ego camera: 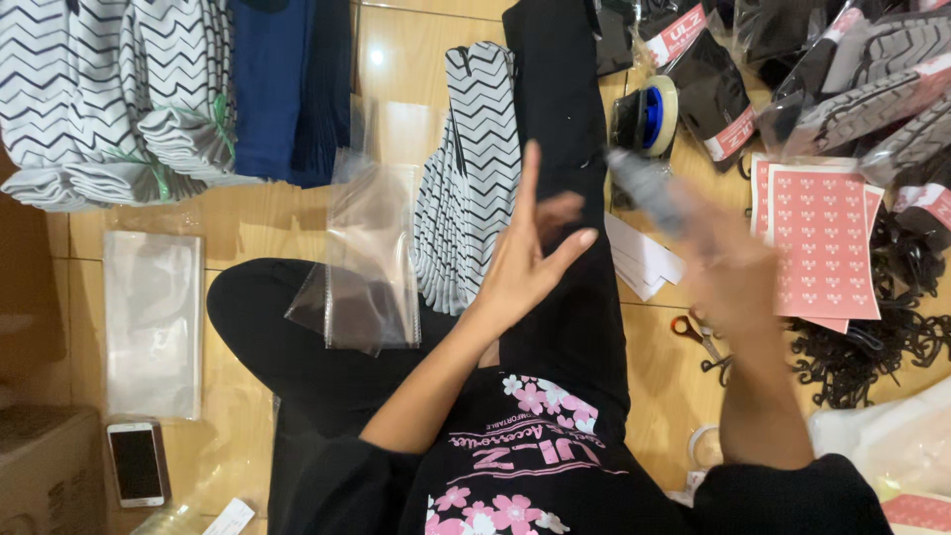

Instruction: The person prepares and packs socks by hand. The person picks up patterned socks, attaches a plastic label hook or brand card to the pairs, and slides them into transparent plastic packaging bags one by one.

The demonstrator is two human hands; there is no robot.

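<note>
My left hand [535, 260] is raised over my lap with its fingers spread and nothing in it. It hovers in front of a long black sock [560, 109] that lies along my leg. My right hand [728, 263] is blurred by motion and grips a small grey object [644, 183], too smeared to name, beside that black sock. Just left of the black sock lies a pair of black-and-white zigzag socks [475, 168]. A few clear plastic bags [367, 258] rest on my left knee.
Bundles of zigzag socks [119, 99] and navy socks [287, 89] lie at the top left. On the wooden floor are a tape roll [649, 119], pink sticker sheets [822, 238], white cards [639, 260], scissors [698, 337], black hooks [872, 347], bagged socks [862, 79], flat bags [154, 322] and a phone [137, 464].
</note>
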